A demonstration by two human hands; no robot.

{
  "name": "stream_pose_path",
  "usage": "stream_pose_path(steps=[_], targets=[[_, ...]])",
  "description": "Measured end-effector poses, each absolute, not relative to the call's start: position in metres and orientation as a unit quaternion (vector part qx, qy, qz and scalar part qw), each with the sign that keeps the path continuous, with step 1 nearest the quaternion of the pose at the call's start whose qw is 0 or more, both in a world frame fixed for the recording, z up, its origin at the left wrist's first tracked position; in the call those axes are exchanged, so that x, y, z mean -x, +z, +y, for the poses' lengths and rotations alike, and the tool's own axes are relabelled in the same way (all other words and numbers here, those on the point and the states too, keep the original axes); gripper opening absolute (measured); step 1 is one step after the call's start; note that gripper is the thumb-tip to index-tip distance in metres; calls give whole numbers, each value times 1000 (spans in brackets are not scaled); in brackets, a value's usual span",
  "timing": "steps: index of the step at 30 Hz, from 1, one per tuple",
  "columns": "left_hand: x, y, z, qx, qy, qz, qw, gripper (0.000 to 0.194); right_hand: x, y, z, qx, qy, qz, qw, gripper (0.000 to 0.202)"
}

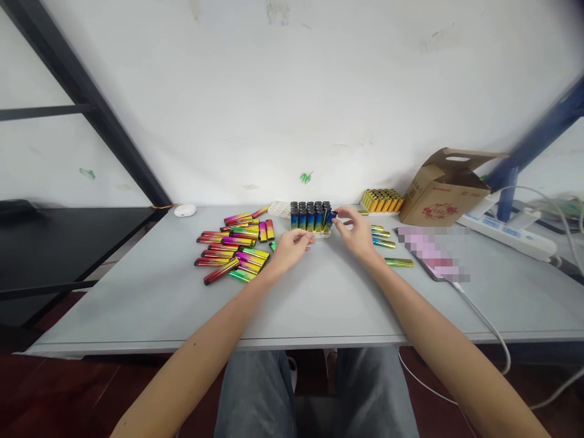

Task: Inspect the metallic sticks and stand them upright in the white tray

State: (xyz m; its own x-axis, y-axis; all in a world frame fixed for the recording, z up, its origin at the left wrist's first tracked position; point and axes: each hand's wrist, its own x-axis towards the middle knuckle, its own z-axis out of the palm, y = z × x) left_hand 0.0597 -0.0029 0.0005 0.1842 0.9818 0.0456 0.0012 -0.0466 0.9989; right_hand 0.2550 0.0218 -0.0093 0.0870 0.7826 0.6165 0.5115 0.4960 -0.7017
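Several blue-to-yellow metallic lighters (309, 219) stand upright in rows in a pale tray (323, 235), their dark tops up. My right hand (356, 236) pinches a tilted blue lighter (332, 217) at the right end of the front row. In front of the tray's left part is my left hand (292, 248), thumb and fingers pressed together; a small bluish bit shows at the fingertips, too small to name. A heap of red, yellow, pink and green lighters (235, 246) lies left of this hand. Several yellow-green and blue ones (384, 243) lie to the right of my right hand.
Yellow lighters (382, 201) stand packed in another tray at the back right, beside an open cardboard box (440, 191). A pale perforated tray (279, 209) lies behind the heap. Right are a cabled phone (431, 252) and a power strip (508, 236); a white case (185, 210) sits back left.
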Motion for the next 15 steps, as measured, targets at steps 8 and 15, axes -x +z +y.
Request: stream_pose_path(steps=[8,15], targets=[[-50,-3,-4,-688,461,458,323,16,-262,-10,24,521,-31,-720,457,40],[-43,-3,-6,-721,364,589,21,23,-316,-4,31,659,-38,-652,373,34]])
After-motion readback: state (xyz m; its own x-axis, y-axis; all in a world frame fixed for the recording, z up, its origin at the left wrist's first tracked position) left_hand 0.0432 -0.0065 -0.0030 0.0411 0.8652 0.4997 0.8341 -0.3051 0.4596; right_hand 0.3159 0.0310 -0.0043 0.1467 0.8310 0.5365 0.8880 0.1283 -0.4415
